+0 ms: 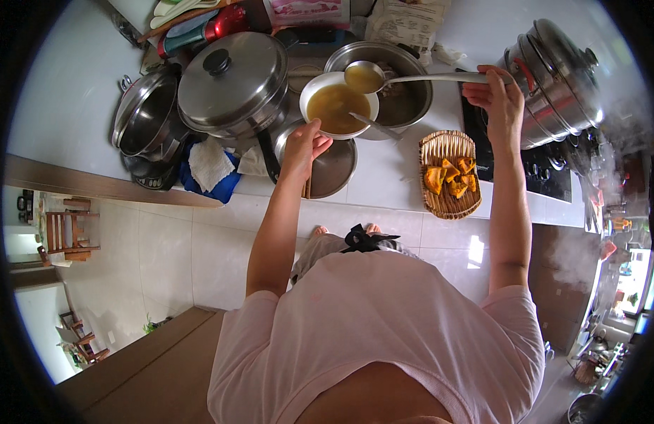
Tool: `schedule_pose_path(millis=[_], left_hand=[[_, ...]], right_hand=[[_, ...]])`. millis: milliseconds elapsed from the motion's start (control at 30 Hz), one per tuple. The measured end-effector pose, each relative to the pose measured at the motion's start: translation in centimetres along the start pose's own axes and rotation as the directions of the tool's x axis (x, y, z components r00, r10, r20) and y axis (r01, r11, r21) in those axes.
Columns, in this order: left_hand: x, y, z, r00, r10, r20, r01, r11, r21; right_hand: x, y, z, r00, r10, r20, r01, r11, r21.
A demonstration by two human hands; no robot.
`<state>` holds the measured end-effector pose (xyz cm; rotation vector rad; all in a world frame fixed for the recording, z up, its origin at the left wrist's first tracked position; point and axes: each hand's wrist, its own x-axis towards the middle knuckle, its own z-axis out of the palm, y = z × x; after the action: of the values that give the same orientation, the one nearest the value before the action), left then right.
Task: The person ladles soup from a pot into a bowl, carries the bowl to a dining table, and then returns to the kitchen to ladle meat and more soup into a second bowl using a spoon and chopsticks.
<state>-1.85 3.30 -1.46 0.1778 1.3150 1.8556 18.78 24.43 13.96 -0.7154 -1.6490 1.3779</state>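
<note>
My left hand (306, 147) grips the near rim of a white bowl (309, 87) that holds yellowish broth and a spoon (374, 125) leaning out over the rim. With my right hand (495, 94) I hold the handle of a metal ladle (364, 77). The ladle's bowl, filled with similar broth, is at the white bowl's upper right rim; whether they touch I cannot tell. Behind and to the right is an open steel pot (420, 108) with liquid and some pieces of food inside. A round metal pan or lid (340, 168) lies partly beneath the white bowl.
A woven basket (450, 209) with orange pumpkin pieces sits near the counter's front edge. Steam rises by a tall stacked steamer (551, 90) on the black cooktop (549, 183) at right. A lidded steel pan (237, 87), a steel basin (149, 127) and cloths (210, 167) stand at left.
</note>
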Motion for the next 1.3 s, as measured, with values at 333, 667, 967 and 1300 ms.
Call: schedule_pose_path(millis=[333, 667, 967, 1300], left_hand=[[-0.1, -0.1, 0.0, 1.0, -0.005, -0.029, 0.006, 1.0, 0.018], [0.0, 0.0, 0.0, 1.0, -0.021, -0.016, 0.021, 1.0, -0.016], [-0.1, -0.1, -0.2, 1.0, -0.011, -0.016, 0.011, 1.0, -0.022], [-0.4, 0.0, -0.7, 0.997, -0.009, -0.078, 0.013, 0.999, 0.043]], right_hand=[[-4.8, -0.2, 2.2, 0.853, -0.424, 0.306, 0.496, 0.84, -0.221], [-1.1, 2.7, -0.2, 0.97, -0.229, 0.085, 0.245, 0.91, -0.335], [1.1, 7.4, 1.1, 0.884, -0.194, 0.426, 0.458, 0.543, -0.703], [0.3, 5.4, 1.7, 0.919, -0.184, 0.348, 0.38, 0.647, -0.661]])
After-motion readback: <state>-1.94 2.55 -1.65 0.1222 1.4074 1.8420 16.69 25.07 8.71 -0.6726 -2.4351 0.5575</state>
